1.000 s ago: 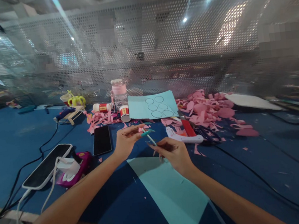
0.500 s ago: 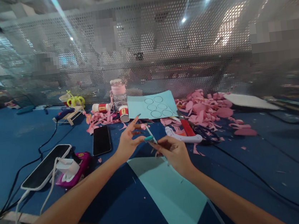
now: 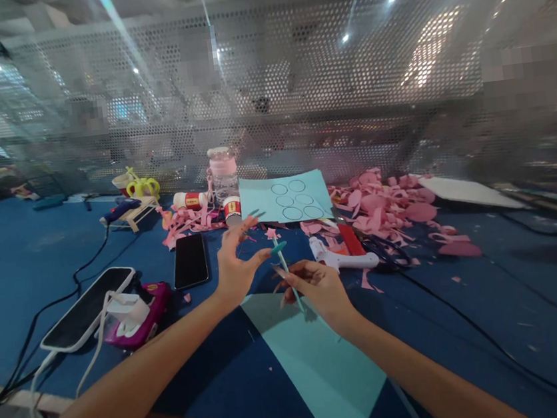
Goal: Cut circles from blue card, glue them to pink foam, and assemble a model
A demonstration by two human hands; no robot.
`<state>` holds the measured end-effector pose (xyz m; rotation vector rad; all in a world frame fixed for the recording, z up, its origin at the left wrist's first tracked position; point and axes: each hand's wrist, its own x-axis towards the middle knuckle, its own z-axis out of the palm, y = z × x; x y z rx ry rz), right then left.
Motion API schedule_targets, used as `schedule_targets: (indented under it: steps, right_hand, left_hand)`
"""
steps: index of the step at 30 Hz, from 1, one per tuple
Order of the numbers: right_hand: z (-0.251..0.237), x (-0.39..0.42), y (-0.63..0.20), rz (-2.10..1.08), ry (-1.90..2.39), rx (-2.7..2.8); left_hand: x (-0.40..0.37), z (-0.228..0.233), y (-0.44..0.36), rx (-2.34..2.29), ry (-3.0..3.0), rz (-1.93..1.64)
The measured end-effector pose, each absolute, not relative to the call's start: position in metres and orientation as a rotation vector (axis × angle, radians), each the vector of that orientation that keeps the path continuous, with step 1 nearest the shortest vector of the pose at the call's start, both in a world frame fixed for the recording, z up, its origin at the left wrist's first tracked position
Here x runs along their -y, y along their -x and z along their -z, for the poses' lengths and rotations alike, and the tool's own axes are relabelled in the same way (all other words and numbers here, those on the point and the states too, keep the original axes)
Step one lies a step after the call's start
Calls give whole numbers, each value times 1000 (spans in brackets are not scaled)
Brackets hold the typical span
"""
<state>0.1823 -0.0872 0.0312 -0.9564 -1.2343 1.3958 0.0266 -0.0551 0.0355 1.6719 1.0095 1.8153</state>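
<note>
My right hand [image 3: 325, 291] pinches a slim pale pen [image 3: 284, 262] with a small pink star [image 3: 271, 234] at its upper end. The pen slants upward, its lower end close over a light-blue sheet of paper [image 3: 316, 366] lying on the table in front of me. My left hand [image 3: 234, 261] is open just left of the pen, thumb and fingers apart, with long teal nails. Its thumb nail overlaps the pen; whether it touches I cannot tell. Behind the hands, a second light-blue sheet [image 3: 264, 202] bears several drawn circles.
Pink paper scraps [image 3: 373, 201] pile up at the back right, near a white glue gun [image 3: 347, 259] and a red-handled cutter [image 3: 351, 239]. On the left lie a black phone [image 3: 190, 262], a white-edged phone [image 3: 88, 308] and a magenta power strip [image 3: 156, 310]. A bottle [image 3: 224, 175] stands behind.
My left hand's fingers have spread and drawn back from the star end, which now shows fully. The pen has turned more upright in my right hand, its lower part now visible.
</note>
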Motion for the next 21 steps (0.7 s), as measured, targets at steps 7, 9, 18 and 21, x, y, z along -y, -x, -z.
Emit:
schedule_targets:
  steps: [7,9,18,21]
  right_hand:
    - [-26,89,-181,-1310,995,1372]
    - [-24,89,-181,-1303,995,1372]
    - [-27,91,-180,-1286,1050,1381]
    - [-29,92,-180,-1287,1033,1396]
  left_hand:
    - [54,-40,-20,-1142,-2050,-1923]
    - [54,-40,-19,-1143,-2115,-1916]
    - [55,-40,-18,-1109,-2279,-1942]
    - [54,-39,-18,-1110,-2253,-1945]
